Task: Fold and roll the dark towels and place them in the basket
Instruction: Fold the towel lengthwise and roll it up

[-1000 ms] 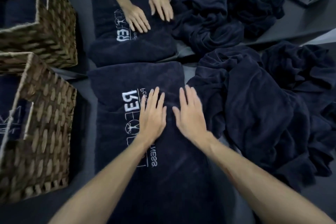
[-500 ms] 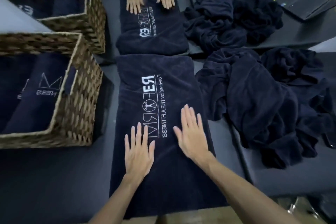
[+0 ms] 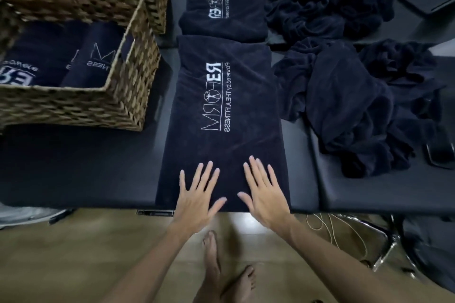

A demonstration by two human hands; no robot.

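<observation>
Both hands lie flat with fingers spread, left hand (image 3: pixel 197 194) and right hand (image 3: pixel 264 194), on the near end of the folded towel (image 3: pixel 221 110), which lies lengthwise on the table (image 3: pixel 73 167) beside the basket (image 3: pixel 118 108); if rolling starts unevenly, the roll may skew; the near hem sits at the table's edge and could slip off.
</observation>
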